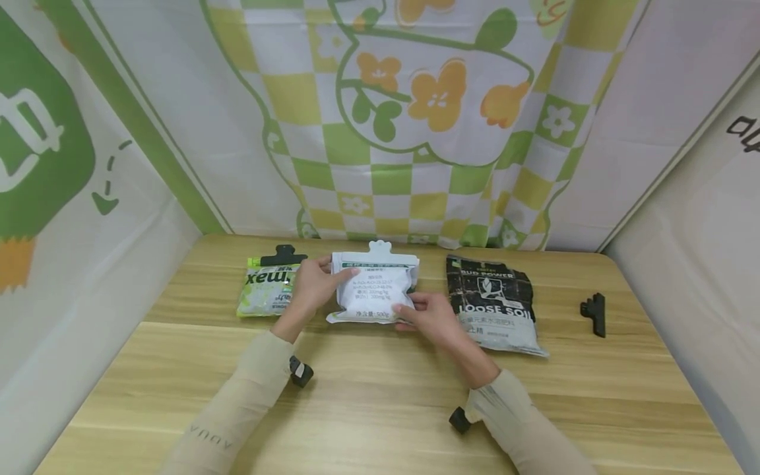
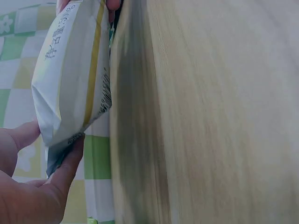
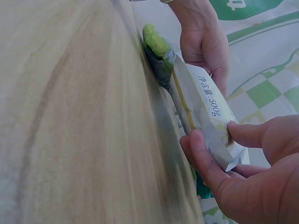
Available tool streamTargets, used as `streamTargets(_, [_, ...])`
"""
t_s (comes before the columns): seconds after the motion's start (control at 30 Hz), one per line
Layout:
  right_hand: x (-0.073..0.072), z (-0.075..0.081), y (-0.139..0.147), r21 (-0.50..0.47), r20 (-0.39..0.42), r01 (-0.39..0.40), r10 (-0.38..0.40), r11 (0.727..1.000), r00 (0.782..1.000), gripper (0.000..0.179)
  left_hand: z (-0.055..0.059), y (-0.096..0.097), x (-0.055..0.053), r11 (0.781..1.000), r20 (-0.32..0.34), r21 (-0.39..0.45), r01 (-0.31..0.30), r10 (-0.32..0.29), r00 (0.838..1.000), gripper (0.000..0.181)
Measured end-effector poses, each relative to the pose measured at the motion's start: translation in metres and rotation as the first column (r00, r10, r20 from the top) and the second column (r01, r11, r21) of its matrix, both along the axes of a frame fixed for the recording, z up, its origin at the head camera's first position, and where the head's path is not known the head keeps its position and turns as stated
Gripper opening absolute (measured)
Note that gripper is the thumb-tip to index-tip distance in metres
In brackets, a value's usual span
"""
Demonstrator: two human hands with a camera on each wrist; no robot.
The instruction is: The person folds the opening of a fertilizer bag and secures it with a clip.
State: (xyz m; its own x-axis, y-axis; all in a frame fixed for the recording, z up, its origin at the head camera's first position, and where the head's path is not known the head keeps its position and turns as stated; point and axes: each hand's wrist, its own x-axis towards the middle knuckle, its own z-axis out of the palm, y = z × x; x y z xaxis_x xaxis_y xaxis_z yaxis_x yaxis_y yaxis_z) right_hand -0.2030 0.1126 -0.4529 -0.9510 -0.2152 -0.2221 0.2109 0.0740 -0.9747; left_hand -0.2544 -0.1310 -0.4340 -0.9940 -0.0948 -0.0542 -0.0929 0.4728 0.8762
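Note:
A white pouch (image 1: 374, 293) printed with "500g" is held by both hands, with a white sealing clip (image 1: 380, 253) across its top edge. My left hand (image 1: 316, 285) pinches the pouch's upper left side, thumb on the printed face. Lower down, my right hand (image 1: 436, 319) grips the right bottom corner between thumb and fingers. In the right wrist view the pouch (image 3: 205, 107) appears lifted off the wooden table, and that hand (image 3: 261, 172) has fingers under it. From the left wrist, the left hand (image 2: 39, 186) is seen holding one end.
Left of the hands lies a green-and-white pouch (image 1: 265, 290) with a black clip (image 1: 284, 255). To the right lies a black-and-grey "Loose Soil" bag (image 1: 493, 303), unclipped. Farther right, a loose black clip (image 1: 596, 315) rests on the wooden table (image 1: 380, 409). A patterned curtain (image 1: 386, 198) hangs behind.

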Motion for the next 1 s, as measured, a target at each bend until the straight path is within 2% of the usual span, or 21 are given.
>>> streamTargets(0.23, [-0.008,-0.007,-0.009,-0.011,0.054,0.05,-0.049,0.999,0.997,0.038,-0.008,-0.001,-0.01,0.997,0.001,-0.077,0.009,-0.009,1.0,0.044])
streamTargets(0.4, [-0.008,-0.011,-0.01,0.022,0.068,0.025,-0.026,0.999,0.997,0.044,-0.017,-0.002,-0.013,0.991,0.097,-0.125,0.037,-0.025,0.995,0.057])
streamTargets(0.5, [-0.01,-0.012,-0.009,0.025,0.076,0.006,-0.008,1.0,0.997,0.05,-0.02,-0.003,-0.015,0.989,0.124,-0.14,0.051,-0.034,0.992,0.066])
streamTargets(0.67, [-0.013,-0.013,-0.005,0.072,0.083,-0.014,0.008,0.997,0.997,0.05,-0.024,-0.001,-0.019,0.985,0.117,-0.16,0.067,-0.048,0.992,0.076])
streamTargets(0.83, [-0.016,-0.014,-0.003,0.151,0.036,-0.016,0.01,0.988,0.999,0.052,-0.029,-0.001,-0.024,0.976,0.076,-0.192,0.099,-0.086,0.993,0.074])
streamTargets(1.0, [-0.016,-0.014,-0.004,0.192,0.0,-0.001,0.001,0.981,1.0,0.051,-0.028,0.001,-0.021,0.964,0.052,-0.235,0.125,-0.116,0.992,0.074])
